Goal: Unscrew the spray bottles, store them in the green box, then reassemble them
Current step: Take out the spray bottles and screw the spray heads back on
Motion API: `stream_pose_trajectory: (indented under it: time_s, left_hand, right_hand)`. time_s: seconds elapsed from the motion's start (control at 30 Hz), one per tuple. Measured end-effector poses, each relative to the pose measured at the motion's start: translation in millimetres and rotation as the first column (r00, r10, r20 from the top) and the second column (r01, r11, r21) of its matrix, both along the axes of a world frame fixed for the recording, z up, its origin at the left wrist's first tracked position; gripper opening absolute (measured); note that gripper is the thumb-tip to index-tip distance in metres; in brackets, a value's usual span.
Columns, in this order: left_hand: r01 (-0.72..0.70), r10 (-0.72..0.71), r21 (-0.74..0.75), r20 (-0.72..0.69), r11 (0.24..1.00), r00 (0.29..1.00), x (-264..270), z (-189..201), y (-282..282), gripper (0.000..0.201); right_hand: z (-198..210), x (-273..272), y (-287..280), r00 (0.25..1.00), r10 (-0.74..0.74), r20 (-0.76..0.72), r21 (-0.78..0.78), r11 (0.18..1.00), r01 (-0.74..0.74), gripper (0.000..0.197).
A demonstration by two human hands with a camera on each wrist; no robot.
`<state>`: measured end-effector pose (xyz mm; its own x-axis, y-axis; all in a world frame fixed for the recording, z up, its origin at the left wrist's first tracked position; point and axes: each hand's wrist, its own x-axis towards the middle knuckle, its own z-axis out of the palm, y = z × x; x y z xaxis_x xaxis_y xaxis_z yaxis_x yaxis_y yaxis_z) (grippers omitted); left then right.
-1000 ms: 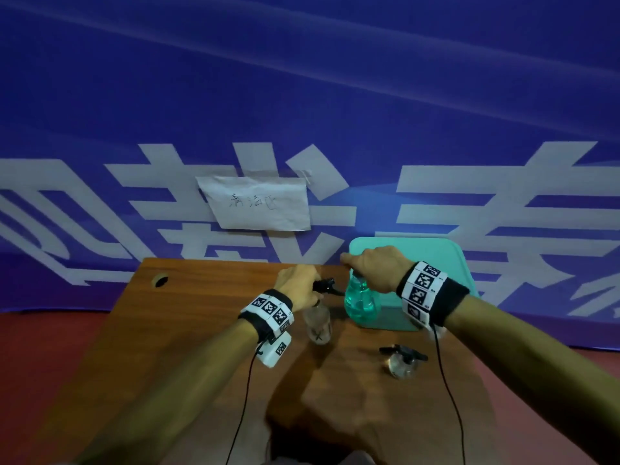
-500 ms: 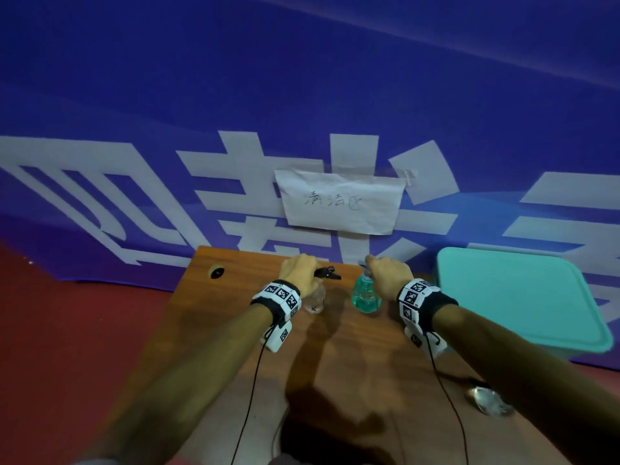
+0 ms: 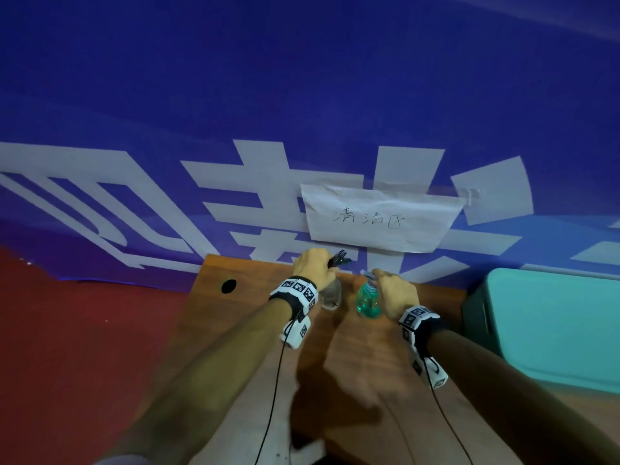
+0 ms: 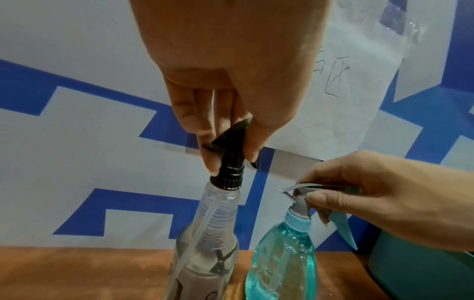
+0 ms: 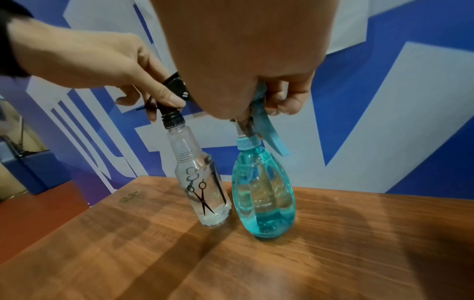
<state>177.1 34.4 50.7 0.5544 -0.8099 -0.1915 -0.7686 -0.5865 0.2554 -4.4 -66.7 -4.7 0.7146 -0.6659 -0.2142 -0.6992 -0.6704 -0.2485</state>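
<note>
Two spray bottles stand side by side near the far edge of the wooden table. The clear bottle has scissor prints and a black spray head; my left hand grips that head from above. The teal bottle has a light blue spray head, which my right hand grips from above. Both heads sit on their bottles. The green box lies at the right with its lid on.
A blue banner with white characters hangs right behind the table, with a paper note taped on it. A round cable hole is in the table's far left corner. Red floor lies to the left.
The view swung, so the box now sits further right and a small spray bottle near the table's front is out of frame. Both hands keep hold of the two spray heads.
</note>
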Motion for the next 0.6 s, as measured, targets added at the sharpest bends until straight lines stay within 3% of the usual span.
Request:
stream_pose_trajectory:
  time_s: [0.33, 0.6]
  left_hand:
    - [0.115, -0.114, -0.083, 0.027, 0.990, 0.993, 32, -18, -30, 0.015]
    - [0.051, -0.052, -0.087, -0.013, 0.995, 0.999, 31, -25, -27, 0.014]
  right_hand:
    - [-20, 32, -26, 0.987, -0.010, 0.161, 0.011, 1.000, 0.008, 0.023]
    - [-30, 27, -26, 0.981, -0.040, 0.188, 0.032, 0.999, 0.034, 0.020]
